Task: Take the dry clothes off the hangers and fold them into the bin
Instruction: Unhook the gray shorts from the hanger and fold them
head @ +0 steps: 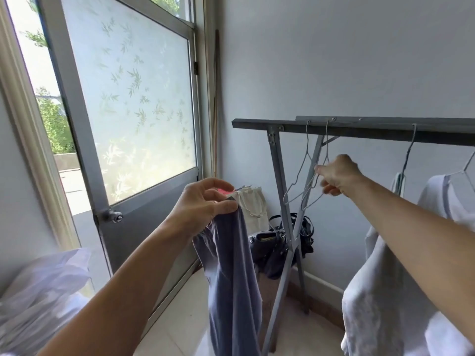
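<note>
My left hand (pixel 203 201) pinches the top edge of a blue-grey garment (pixel 231 278) that hangs down from it in front of the rack. My right hand (pixel 336 176) grips the bare wire hangers (pixel 300 186) that hang from the grey rack bar (pixel 359 129). Right of my forearm, a white garment (pixel 380 304) hangs on another hanger (pixel 460 170). A further hanger (pixel 408 155) carries a pale strap-like piece. No bin is clearly visible.
A grey metal door with frosted glass (pixel 128 104) stands open at the left. A dark bag (pixel 280 242) and a white cloth bag (pixel 253 204) sit behind the rack's leg (pixel 282 201). Blurred white fabric (pixel 43 291) lies at the lower left.
</note>
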`<state>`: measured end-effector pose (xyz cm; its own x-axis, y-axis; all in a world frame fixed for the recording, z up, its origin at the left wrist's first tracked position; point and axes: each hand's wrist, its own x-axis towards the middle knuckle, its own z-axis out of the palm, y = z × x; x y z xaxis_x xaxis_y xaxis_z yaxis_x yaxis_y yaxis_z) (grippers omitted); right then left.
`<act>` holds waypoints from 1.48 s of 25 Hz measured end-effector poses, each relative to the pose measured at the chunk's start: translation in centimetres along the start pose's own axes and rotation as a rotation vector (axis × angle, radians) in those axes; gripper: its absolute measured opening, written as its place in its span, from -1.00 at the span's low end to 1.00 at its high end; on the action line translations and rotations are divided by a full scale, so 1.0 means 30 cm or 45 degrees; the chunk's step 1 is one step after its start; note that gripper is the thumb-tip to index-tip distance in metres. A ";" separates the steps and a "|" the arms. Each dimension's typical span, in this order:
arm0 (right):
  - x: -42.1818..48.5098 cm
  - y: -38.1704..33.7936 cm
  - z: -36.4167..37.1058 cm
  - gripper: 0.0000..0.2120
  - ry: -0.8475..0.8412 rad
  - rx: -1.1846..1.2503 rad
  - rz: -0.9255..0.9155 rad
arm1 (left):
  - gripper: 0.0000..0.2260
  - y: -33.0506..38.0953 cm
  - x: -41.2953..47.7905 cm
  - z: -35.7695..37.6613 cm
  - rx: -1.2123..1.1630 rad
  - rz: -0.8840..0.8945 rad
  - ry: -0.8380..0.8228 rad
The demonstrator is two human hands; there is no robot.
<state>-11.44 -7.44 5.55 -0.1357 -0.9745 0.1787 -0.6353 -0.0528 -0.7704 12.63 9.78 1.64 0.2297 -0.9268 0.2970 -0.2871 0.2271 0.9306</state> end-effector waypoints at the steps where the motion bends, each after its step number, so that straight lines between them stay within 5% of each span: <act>1: -0.029 0.002 -0.001 -0.60 0.086 -0.188 -0.091 | -0.78 0.003 0.000 0.000 -0.004 0.000 0.025; 4: -0.183 -0.033 0.011 -0.80 0.208 -0.154 -0.642 | -0.81 0.014 0.003 0.005 -0.057 -0.023 0.071; 8: -0.410 -0.105 0.065 -0.87 -0.240 0.061 -1.234 | -0.67 0.030 0.005 0.025 -0.361 -0.229 -0.126; 13: -0.438 -0.142 0.089 -0.58 -0.687 -0.117 -1.287 | -0.59 -0.001 -0.025 0.024 -0.768 -0.278 -0.414; 18: -0.441 -0.146 0.097 -0.70 -0.643 -0.324 -1.417 | -0.29 -0.043 -0.008 -0.010 -0.673 -0.104 -0.430; 21: -0.427 -0.149 0.062 -0.84 -0.677 -0.254 -1.369 | -0.26 -0.054 -0.017 -0.062 -0.165 -0.024 -0.530; 25: -0.373 -0.131 -0.034 -0.81 -0.655 -0.274 -1.297 | -0.60 -0.107 -0.057 -0.153 0.484 0.080 -0.688; 30: -0.377 -0.035 -0.067 -0.81 -0.539 -0.530 -1.295 | -0.60 -0.095 -0.063 -0.209 0.947 0.404 -0.218; 37: -0.425 0.024 -0.045 -0.72 -0.255 -0.500 -1.331 | -0.86 -0.005 -0.107 -0.168 1.141 0.474 0.155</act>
<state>-11.19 5.25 3.54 0.7034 -0.5118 0.4933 -0.5649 -0.8237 -0.0492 16.62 14.21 1.64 0.0613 -0.7929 0.6062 -0.9494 0.1411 0.2805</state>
